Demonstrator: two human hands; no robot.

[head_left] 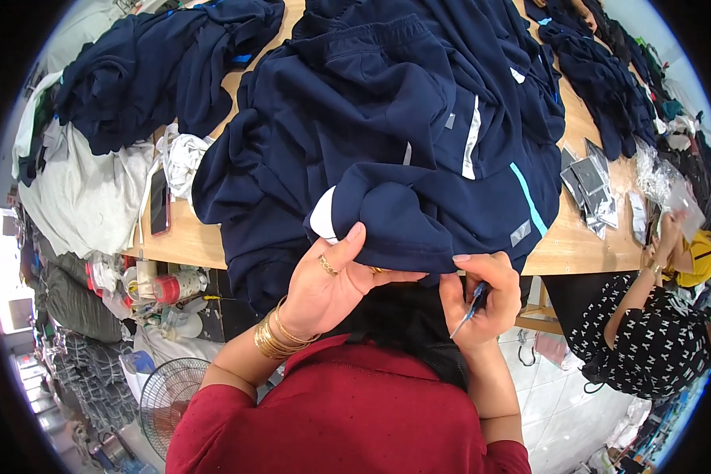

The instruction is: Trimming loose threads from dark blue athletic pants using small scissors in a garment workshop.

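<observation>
A navy blue garment (403,150) with white and light blue stripes lies heaped on the wooden table (577,245), its near edge hanging toward me. My left hand (332,280), with a gold ring and several gold bangles, pinches the folded hem of this garment. My right hand (482,296) holds a small blue-handled tool (470,306), pointing down, just below the same hem. A dark fabric part hangs between my hands over my red top.
More navy garments (158,67) are piled at the back left and back right (600,79). A phone (159,201) and white cloth (83,189) lie at left. Small plastic packets (592,186) lie at right. Another person (648,332) works at right. A fan (170,395) stands on the floor.
</observation>
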